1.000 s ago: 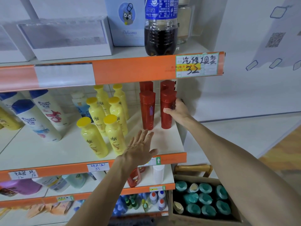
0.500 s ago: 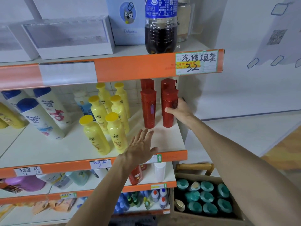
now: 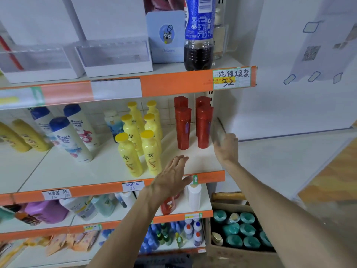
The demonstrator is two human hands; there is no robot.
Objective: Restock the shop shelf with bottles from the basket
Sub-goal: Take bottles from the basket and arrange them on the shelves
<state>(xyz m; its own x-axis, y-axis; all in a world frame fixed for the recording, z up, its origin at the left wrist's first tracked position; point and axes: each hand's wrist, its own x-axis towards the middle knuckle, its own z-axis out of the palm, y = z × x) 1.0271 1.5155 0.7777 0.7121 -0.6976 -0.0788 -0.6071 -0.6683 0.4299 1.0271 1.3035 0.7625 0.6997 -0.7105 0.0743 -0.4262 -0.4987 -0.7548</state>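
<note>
Several tall red bottles (image 3: 203,126) stand in two rows at the right end of the middle shelf (image 3: 108,167). My right hand (image 3: 227,146) hovers just right of the front red bottle, off it, blurred, fingers apart and holding nothing. My left hand (image 3: 171,177) is flat and open over the shelf's front edge, in front of the red bottles. The basket (image 3: 215,246) sits on the floor at the lower right, holding several bottles with teal caps (image 3: 247,229).
Yellow bottles (image 3: 141,138) stand left of the red ones, white bottles with blue caps (image 3: 67,136) further left. A cola bottle (image 3: 199,33) and white boxes sit on the top shelf. Lower shelves hold mixed bottles. A white wall lies to the right.
My right hand has let go of the front right red bottle and drawn back to the right. The left hand has hardly moved. The view has tilted up slightly.
</note>
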